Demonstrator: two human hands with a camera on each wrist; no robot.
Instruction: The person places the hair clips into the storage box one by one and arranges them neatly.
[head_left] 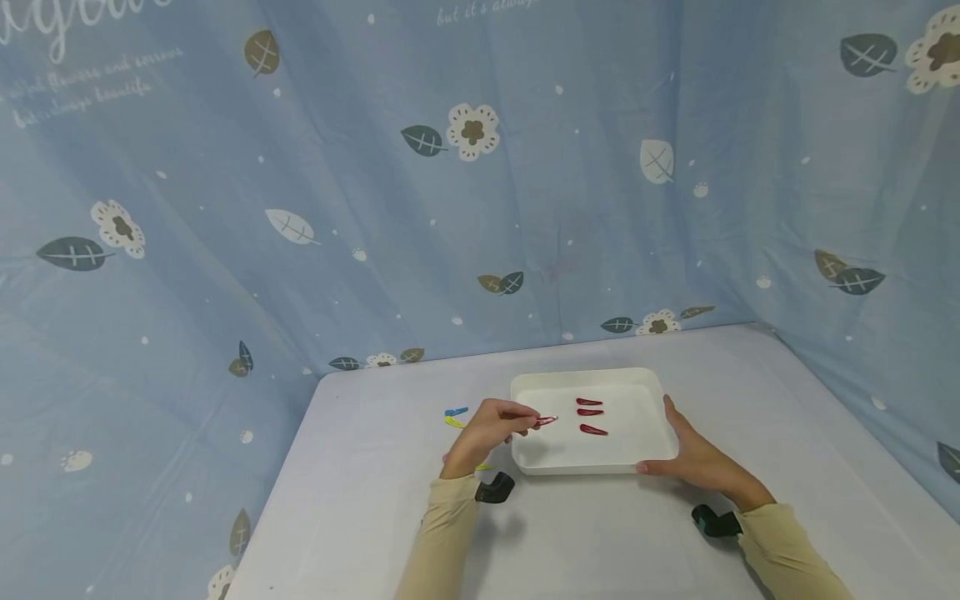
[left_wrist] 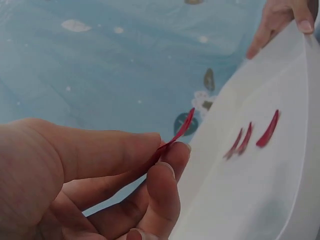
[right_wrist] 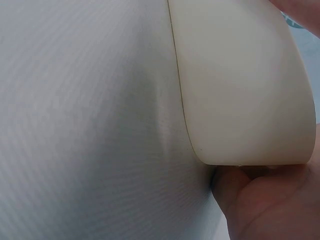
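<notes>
My left hand (head_left: 489,429) pinches a red snap hair clip (head_left: 546,421) between thumb and fingertips, over the left part of a white tray (head_left: 543,458). Close up in the left wrist view, the pinched clip (left_wrist: 184,127) points up and away from the fingertips. Three more red hair clips (head_left: 589,412) lie spaced apart on the tray floor. At the tray's right end, my right hand (head_left: 701,458) grips the near corner, thumb at the front wall and fingers along the right side. The right wrist view shows the tray's outer wall (right_wrist: 245,90) against this hand.
Left of the tray, a blue hair clip (head_left: 456,411) and a yellow hair clip (head_left: 453,422) lie on the white tablecloth (head_left: 360,483). Another yellow piece (head_left: 483,467) is partly hidden by the left wrist. A patterned blue curtain (head_left: 420,217) stands behind the table.
</notes>
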